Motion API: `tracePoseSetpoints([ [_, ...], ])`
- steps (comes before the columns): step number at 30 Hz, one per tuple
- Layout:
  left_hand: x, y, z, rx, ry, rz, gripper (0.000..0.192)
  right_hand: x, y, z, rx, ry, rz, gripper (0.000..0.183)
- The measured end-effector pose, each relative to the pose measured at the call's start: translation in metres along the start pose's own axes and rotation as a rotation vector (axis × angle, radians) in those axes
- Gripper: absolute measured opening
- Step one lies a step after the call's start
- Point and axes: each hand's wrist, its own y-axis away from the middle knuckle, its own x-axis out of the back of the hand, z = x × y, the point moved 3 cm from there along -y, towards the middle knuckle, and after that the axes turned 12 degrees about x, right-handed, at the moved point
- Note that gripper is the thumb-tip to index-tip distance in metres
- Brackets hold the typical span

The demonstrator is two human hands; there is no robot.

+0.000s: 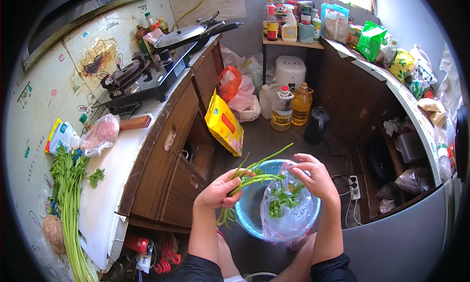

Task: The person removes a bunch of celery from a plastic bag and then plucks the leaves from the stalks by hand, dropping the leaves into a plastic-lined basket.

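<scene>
My left hand (218, 190) grips several thin green celery stems (262, 178), their ends sticking out on both sides of the fist. Opposite it, my right hand (317, 175) hovers over the far right rim of a blue plastic basket (244, 217), fingers apart and nothing seen in them. Whether its fingertips touch the bag edge or a leaf is hard to tell. A clear plastic bag (290, 228) lines the right part of the basket, which stands between my legs. Loose green leaves (282, 205) lie inside the bag.
At left, a celery bunch (69, 208) lies beside a white cutting board (106, 186), with bagged meat (102, 133) and a wooden-handled knife (136, 123). A gas stove (154, 80) stands beyond. Oil bottles (282, 111), a yellow bag (224, 124) and a power strip (354, 188) are on the floor.
</scene>
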Motion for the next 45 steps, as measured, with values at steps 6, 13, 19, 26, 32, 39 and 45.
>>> tracePoseSetpoints([
  [6,-0.013,-0.005,-0.001,0.077,-0.041,-0.079,0.035,-0.023,-0.013,-0.024,-0.109,-0.604,-0.114,0.022],
  [13,-0.011,-0.01,-0.006,0.157,-0.096,-0.075,0.032,-0.039,-0.013,-0.03,-0.196,-0.615,-0.241,0.018],
  [19,-0.012,-0.01,-0.005,0.2,-0.147,-0.018,0.03,-0.047,-0.02,-0.033,0.003,-0.404,-0.02,0.014],
  [26,-0.008,-0.01,-0.003,0.153,-0.147,0.059,0.03,-0.024,-0.018,-0.018,-0.007,-0.108,0.358,0.01],
  [32,0.006,0.004,0.006,0.064,-0.111,0.063,0.033,0.0,0.0,0.007,-0.228,-0.321,0.096,0.022],
  [39,0.008,0.004,0.008,0.042,-0.067,0.07,0.032,-0.014,-0.007,-0.015,-0.025,-0.037,-0.024,0.021],
  [45,0.006,0.001,0.005,0.063,-0.069,0.014,0.029,-0.028,-0.015,-0.031,0.135,-0.243,0.046,0.019],
])
